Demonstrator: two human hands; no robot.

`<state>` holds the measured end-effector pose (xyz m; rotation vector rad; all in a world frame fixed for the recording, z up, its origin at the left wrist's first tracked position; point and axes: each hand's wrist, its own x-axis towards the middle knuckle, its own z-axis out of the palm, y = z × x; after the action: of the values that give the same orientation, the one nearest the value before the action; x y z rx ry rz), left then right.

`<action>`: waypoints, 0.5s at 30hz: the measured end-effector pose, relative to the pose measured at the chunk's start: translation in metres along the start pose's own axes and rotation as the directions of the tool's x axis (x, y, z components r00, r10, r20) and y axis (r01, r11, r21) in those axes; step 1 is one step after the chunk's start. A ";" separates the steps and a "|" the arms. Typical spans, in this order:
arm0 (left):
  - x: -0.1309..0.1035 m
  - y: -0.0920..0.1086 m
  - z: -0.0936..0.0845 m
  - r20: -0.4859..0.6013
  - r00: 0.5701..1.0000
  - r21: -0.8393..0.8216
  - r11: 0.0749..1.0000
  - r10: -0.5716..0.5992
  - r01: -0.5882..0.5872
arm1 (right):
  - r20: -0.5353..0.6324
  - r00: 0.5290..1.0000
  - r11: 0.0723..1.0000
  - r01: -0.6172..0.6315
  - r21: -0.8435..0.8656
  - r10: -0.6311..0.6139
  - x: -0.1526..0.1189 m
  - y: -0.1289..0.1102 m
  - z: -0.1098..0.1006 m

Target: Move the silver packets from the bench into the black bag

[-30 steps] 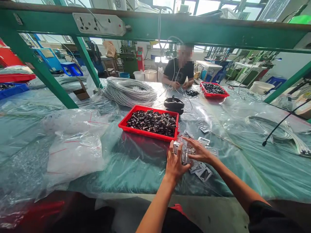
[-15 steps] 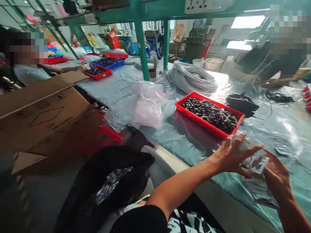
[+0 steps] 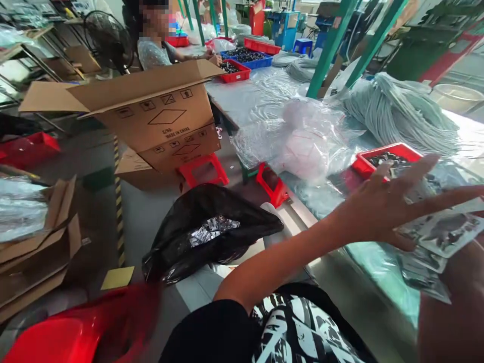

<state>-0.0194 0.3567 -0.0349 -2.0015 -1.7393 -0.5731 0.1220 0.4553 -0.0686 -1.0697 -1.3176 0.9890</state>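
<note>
My left hand reaches out at the right, over a loose stack of flat clear plastic packets. Its long fingers stretch widely across the packets, with the thumb at their near left edge. My right hand, dark and blurred, supports the same stack from below and the right; most of its fingers are hidden. Small parts seem to lie inside the packets, too blurred to name. Just behind my left fingers is a red tray of small dark parts. A black bag with shiny packets in it stands open beside my lap.
Clear bags with pinkish contents and coiled grey cable lie on the plastic-covered table. A large carton rests on a red stool. At the far table edge sits another person. A red chair is lower left.
My view has swung left and down, bringing the black bag, carton and floor more fully into sight. My hands stay at the packets, now fanned out more plainly.
</note>
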 end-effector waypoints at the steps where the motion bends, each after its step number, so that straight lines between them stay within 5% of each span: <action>1: -0.015 -0.017 0.000 -0.021 0.997 -0.031 0.997 -0.072 0.072 | 0.101 0.995 0.999 -0.010 0.030 0.007 -0.010 -0.003 0.028; 3: -0.049 -0.055 -0.001 -0.006 0.987 -0.029 0.987 -0.158 0.157 | 0.336 0.942 0.995 -0.010 0.100 -0.025 -0.035 -0.005 0.084; 6: -0.119 -0.110 -0.006 0.014 0.950 -0.041 0.949 -0.312 0.312 | 0.623 0.782 0.976 -0.125 0.176 -0.013 -0.083 0.011 0.166; 9: -0.211 -0.146 -0.008 0.073 0.837 -0.082 0.833 -0.543 0.547 | 0.808 0.589 0.929 -0.301 0.215 0.004 -0.148 0.053 0.235; 12: -0.311 -0.149 0.008 0.140 0.650 -0.147 0.633 -0.747 0.760 | 0.923 0.381 0.903 -0.414 0.112 0.060 -0.226 0.113 0.279; 15: -0.399 -0.130 0.040 0.245 0.333 -0.131 0.309 -0.911 0.942 | 0.962 0.043 0.897 -0.377 -0.233 0.268 -0.297 0.177 0.301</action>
<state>-0.1985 0.0701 -0.2863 -0.8638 -2.9959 -1.0658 -0.1794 0.2197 -0.3217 -0.4966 -2.0857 2.4033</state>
